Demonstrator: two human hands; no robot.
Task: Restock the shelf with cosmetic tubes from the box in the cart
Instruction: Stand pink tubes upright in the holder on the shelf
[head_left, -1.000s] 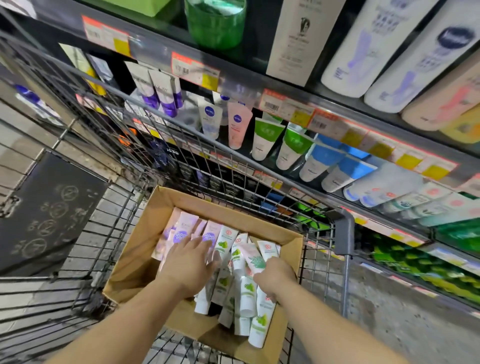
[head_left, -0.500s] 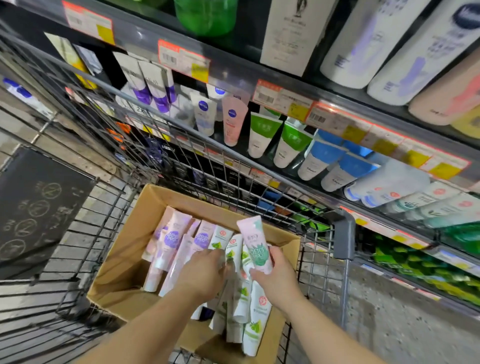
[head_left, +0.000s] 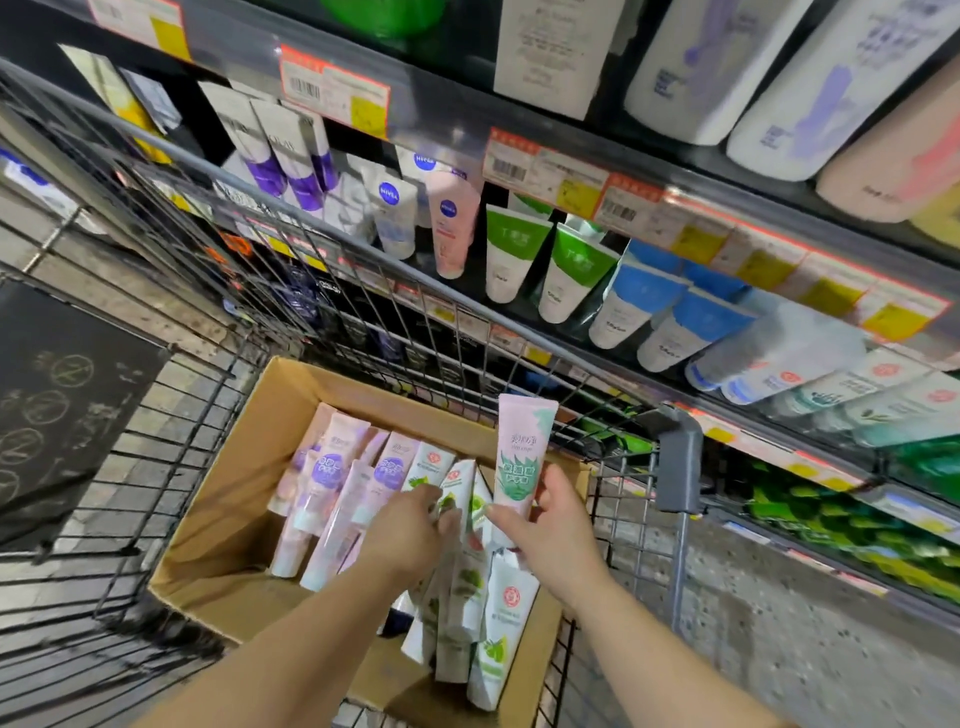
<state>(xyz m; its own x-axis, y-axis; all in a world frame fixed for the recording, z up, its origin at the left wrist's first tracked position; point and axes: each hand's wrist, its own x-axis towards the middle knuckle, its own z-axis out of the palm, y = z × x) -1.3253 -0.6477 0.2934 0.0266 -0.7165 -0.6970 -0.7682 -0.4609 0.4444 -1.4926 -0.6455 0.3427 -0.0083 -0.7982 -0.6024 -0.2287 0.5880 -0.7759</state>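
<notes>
- Pink tube (head_left: 521, 457) upright, long axis vertical, pinched low in the right hand (head_left: 553, 525), above the box (head_left: 228, 499).
- Shelf (head_left: 675, 322) lies up-right, nearer that hand.
- Left hand (head_left: 408, 535) curls around green-white tubes (head_left: 467, 587).

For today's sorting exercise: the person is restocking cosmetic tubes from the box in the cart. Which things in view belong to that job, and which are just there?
Part of the job:
cardboard box
pink and green tube, held by the right hand
tubes in the box, where the left hand reaches
cart
shelf

Just there:
large white bottles
black board
</notes>
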